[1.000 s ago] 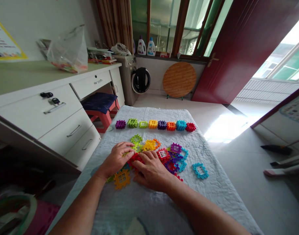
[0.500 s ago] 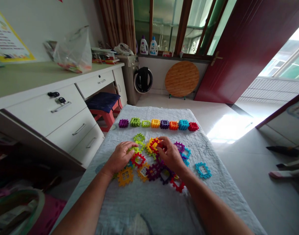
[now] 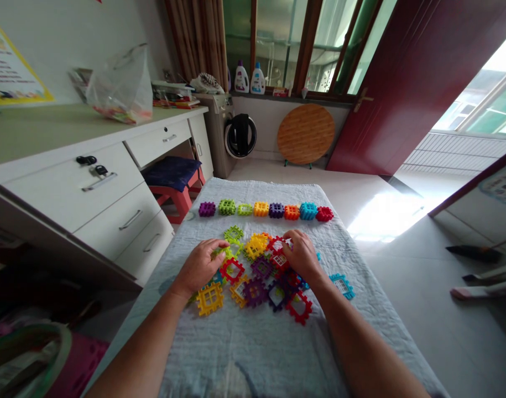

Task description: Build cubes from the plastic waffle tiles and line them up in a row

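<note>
My left hand (image 3: 198, 268) stays at the left of a loose pile, its fingers curled around a lime-green interlocking tile (image 3: 220, 253). My right hand (image 3: 306, 257) pinches a red interlocking tile (image 3: 276, 244) at the pile's right side; another red tile (image 3: 280, 260) with a window grid shows just below it. Between the hands lie stacked yellow tiles (image 3: 256, 247), a purple tile (image 3: 261, 267) and a red square frame (image 3: 231, 270). Nearer to me are a yellow window tile (image 3: 210, 299), a dark blue frame (image 3: 276, 296) and a red frame (image 3: 299, 308). Fingers partly hide both held tiles.
Across the cloth-covered table (image 3: 253, 354) runs a row of colour-sorted tile stacks, with a yellow stack (image 3: 261, 209) near its middle. A blue tile (image 3: 342, 286) lies beside my right forearm. A white desk (image 3: 111, 188) and a stool (image 3: 173, 176) stand at left.
My right hand has moved right, taking the red tile off the yellow ones and uncovering the purple tile. My left hand keeps its place. The view has shifted slightly.
</note>
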The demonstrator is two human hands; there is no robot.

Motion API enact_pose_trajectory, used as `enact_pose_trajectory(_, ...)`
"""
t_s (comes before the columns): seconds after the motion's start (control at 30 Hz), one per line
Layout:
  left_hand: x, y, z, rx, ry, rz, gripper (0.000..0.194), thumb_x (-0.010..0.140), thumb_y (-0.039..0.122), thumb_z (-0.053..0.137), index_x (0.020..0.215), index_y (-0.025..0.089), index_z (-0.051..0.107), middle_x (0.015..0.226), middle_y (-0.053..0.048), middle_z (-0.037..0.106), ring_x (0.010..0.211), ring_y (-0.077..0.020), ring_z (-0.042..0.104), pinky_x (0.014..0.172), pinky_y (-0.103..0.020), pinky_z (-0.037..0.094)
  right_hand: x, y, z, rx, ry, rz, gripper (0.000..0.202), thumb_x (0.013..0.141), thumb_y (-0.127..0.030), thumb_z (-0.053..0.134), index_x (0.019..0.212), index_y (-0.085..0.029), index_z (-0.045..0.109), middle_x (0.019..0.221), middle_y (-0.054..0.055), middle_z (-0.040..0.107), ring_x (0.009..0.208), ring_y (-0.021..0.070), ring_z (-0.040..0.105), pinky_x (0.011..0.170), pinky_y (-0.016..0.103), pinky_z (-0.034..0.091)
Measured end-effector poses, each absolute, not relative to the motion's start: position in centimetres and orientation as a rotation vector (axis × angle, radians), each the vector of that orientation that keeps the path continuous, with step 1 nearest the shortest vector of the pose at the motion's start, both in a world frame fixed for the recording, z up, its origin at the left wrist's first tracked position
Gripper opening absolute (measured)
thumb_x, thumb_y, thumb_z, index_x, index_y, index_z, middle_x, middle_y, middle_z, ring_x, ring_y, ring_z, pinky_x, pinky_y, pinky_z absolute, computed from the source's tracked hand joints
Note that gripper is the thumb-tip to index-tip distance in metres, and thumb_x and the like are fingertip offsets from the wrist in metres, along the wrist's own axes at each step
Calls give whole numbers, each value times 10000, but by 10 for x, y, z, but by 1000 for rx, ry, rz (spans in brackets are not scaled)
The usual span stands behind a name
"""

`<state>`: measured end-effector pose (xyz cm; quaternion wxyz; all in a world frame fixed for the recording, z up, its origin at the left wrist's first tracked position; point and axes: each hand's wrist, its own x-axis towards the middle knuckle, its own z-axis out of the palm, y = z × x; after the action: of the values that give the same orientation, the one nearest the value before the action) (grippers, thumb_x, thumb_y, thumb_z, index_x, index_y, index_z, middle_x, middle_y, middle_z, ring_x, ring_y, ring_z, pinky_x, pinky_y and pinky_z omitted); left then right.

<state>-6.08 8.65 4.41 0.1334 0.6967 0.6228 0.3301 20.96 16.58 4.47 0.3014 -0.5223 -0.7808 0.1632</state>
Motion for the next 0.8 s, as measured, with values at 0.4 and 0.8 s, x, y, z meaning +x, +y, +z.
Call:
enact_pose_trajectory(0.4,-60,87,43,1985,1839,988,226,783,279,508,943,214,655,1004,-49,700,990,-222,627,920,-371,476,216,172,39,-1311,-2574,430,750,614,-82,445,1355,-198,446,1338,76,506,1303,294,269,1055,487,164)
enact_pose_trajectory(0.8,-60,86,43,1957,1866,993,229,787,286,514,948,216,661,993,-44,711,957,-216,645,909,-360,489,224,164,63,-1101,-2565,499,544,667,-138,578,1203,-219,534,1135,78,477,1085,241,412,965,419,337)
